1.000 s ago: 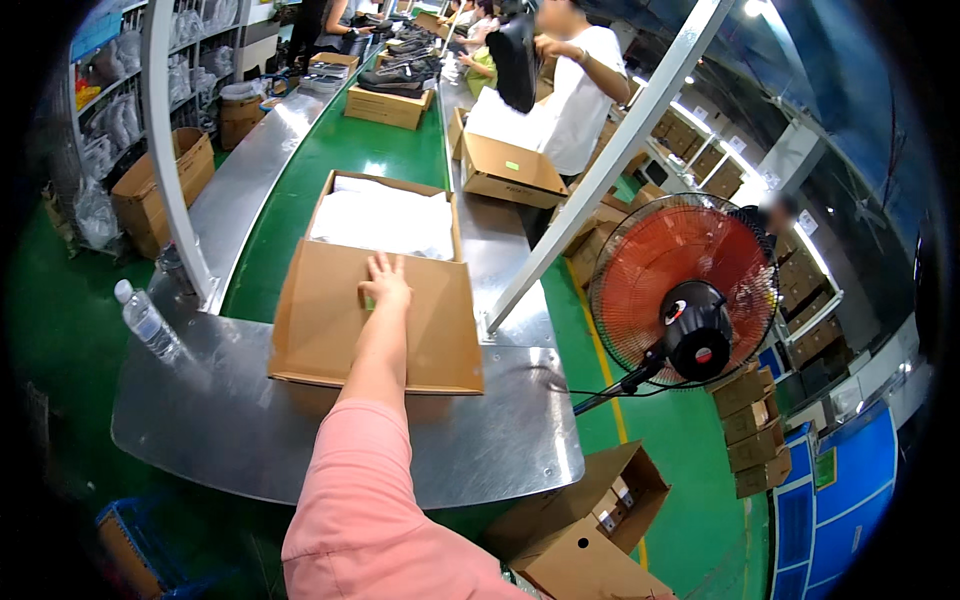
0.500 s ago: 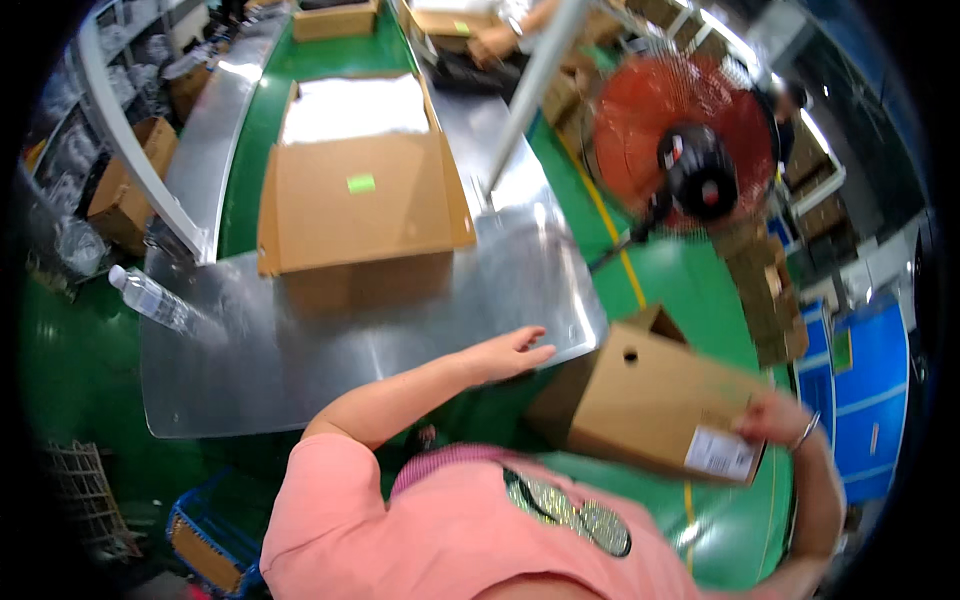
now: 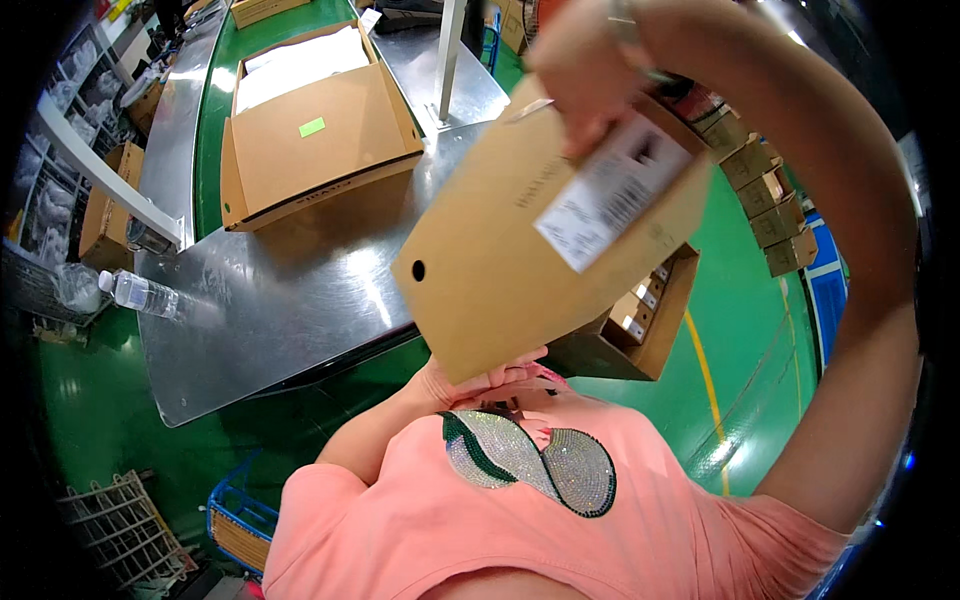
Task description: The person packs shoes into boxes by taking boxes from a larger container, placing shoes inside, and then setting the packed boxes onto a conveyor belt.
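Note:
A closed brown cardboard box (image 3: pixel 470 260) with a round hole and a white label hangs tilted in front of me. My right hand (image 3: pixel 590 80) is raised high and grips its upper edge beside the label. Against the lower edge lies my left hand (image 3: pixel 475 380), its fingers curled under the cardboard and partly hidden. Just behind the held box is an open carton (image 3: pixel 675 320) with several smaller boxes inside. On the metal bench to the left rests an open cardboard box (image 3: pixel 290 165), its lid bearing a green sticker and white paper showing within.
The metal bench (image 3: pixel 280 330) spans the left, with a clear plastic bottle (image 3: pixel 145 294) at its left edge. White posts (image 3: pixel 110 180) rise from it. Stacked cartons (image 3: pixel 765 205) stand at the far right. A wire rack (image 3: pixel 130 530) and a blue-framed cart (image 3: pixel 240 520) are at lower left.
The box has come up from the lower right to in front of me, in my right hand. My left hand has moved from above the bench edge to the box's lower edge.

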### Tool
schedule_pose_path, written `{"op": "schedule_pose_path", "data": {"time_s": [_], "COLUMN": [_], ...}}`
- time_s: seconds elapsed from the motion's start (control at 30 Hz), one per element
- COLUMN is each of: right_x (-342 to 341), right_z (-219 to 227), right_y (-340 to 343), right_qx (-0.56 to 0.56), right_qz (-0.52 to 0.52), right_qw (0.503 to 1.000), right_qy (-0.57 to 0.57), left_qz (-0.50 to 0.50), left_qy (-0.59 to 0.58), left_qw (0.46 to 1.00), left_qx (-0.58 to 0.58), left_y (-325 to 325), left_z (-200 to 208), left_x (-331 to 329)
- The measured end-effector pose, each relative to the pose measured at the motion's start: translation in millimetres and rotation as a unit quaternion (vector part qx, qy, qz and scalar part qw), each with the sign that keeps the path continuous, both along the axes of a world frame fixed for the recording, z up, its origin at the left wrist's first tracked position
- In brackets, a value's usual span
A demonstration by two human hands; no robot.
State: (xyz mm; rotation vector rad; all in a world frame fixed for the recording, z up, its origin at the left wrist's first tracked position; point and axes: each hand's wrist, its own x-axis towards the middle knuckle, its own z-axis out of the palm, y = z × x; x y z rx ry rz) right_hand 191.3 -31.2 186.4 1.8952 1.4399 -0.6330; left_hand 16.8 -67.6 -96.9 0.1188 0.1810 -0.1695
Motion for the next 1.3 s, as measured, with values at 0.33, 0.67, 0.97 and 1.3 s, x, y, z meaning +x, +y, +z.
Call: {"op": "schedule_pose_path", "data": {"time_s": [0.33,0.67,0.97,1.3], "right_x": [-21,-78,46,56], "right_z": [-155,-287,-200,-361], "right_y": [141,149,-66,-296], "right_qx": [-0.143,0.069,0.538,0.342], "right_qz": [0.192,0.373,-0.076,-0.786], "right_qw": [0.97,0.925,0.822,0.282], "right_qy": [-0.048,-0.03,0.17,0.432], "left_qz": [0.176,0.237,0.365,0.268], "left_qy": [0.003,0.033,0.329,0.148], "left_qw": [0.984,0.937,0.761,0.857], "left_qx": [0.043,-0.255,0.424,0.415], "left_y": [-24,-23,37,107], "left_z": [-36,-42,-25,-49], "left_x": [-33,-6,-65,7]}}
